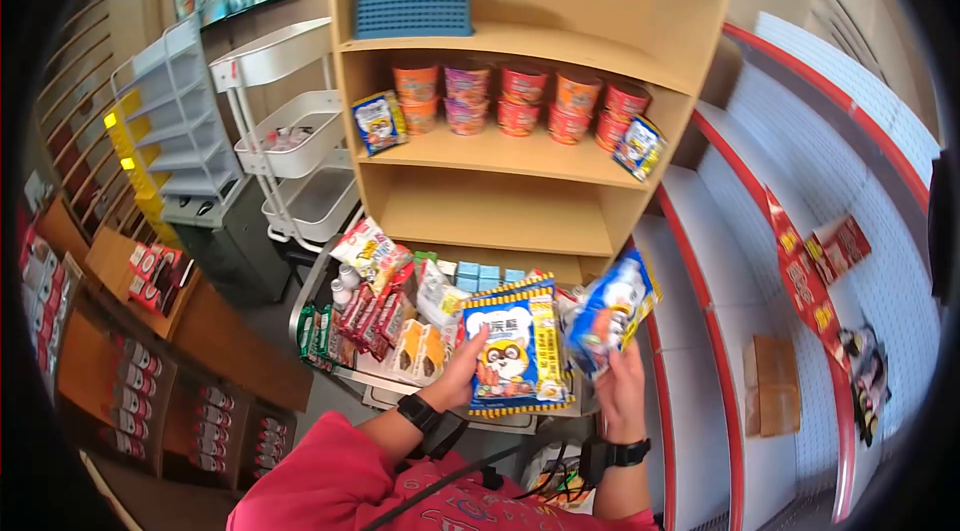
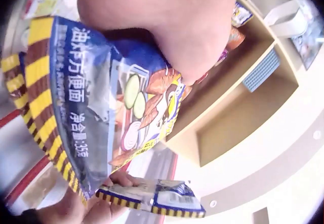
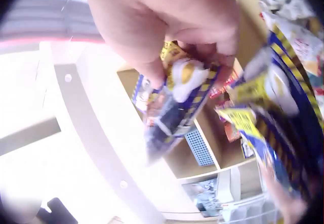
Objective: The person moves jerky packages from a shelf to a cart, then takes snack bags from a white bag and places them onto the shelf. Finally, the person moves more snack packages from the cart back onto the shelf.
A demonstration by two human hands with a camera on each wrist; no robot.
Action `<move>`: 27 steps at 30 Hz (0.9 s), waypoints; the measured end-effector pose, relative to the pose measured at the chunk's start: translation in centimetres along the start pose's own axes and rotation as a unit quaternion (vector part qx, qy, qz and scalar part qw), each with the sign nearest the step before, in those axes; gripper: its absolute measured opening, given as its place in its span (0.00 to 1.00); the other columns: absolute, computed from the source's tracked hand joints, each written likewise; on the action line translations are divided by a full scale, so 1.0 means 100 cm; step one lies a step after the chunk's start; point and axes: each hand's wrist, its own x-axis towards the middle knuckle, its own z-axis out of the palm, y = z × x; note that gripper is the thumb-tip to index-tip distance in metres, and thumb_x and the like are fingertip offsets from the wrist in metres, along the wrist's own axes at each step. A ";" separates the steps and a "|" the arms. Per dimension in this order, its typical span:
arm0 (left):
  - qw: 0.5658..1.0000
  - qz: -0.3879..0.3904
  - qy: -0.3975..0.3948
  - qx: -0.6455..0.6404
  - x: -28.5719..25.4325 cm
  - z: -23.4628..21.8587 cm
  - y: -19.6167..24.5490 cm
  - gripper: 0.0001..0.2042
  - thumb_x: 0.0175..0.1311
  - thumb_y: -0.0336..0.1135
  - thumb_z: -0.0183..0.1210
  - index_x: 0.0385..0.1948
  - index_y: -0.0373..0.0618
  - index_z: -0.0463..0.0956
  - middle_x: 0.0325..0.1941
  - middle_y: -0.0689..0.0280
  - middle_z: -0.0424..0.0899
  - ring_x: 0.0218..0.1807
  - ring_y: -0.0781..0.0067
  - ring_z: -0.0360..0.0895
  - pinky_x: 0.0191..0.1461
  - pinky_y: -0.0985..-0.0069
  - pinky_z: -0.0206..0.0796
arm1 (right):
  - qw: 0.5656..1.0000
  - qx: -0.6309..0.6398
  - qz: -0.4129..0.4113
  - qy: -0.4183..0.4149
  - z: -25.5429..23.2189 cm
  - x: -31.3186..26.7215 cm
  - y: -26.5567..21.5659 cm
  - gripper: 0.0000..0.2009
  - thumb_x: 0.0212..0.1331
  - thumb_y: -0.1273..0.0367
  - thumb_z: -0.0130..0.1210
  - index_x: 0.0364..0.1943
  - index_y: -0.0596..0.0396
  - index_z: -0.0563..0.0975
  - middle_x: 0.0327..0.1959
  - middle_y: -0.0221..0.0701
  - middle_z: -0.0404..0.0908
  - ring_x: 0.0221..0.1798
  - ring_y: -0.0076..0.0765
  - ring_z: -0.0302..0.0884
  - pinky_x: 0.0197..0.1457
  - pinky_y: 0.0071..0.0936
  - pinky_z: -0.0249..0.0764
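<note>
In the head view my left hand (image 1: 456,377) grips a small stack of blue snack packets (image 1: 510,351) with yellow striped edges, the thumb over the front. My right hand (image 1: 622,397) pinches another blue packet (image 1: 612,306) by its lower edge, just right of the stack and tilted. The left wrist view shows the stack (image 2: 86,107) under my left hand (image 2: 162,16), with the other packet (image 2: 157,196) below it. In the right wrist view my right hand (image 3: 167,21) holds its packet (image 3: 177,92), somewhat blurred.
A wooden shelf (image 1: 500,153) ahead bears stacked noodle cups (image 1: 522,86), a similar packet (image 1: 380,123) at each end and a blue basket (image 1: 413,11) above. Below stands a cart of mixed snacks (image 1: 375,316). White shelves with red edges (image 1: 690,331) stand right, a white trolley (image 1: 290,151) left.
</note>
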 end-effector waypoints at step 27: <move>0.967 0.147 0.165 0.127 0.097 -0.190 0.185 0.11 0.63 0.37 0.50 0.43 0.41 0.68 0.31 0.69 0.77 0.22 0.83 0.72 0.21 0.82 0.65 | 0.821 -0.539 0.136 -0.128 0.121 0.203 0.206 0.23 0.44 0.61 0.65 0.40 0.60 0.71 0.31 0.35 0.79 0.33 0.25 0.74 0.36 0.24 0.71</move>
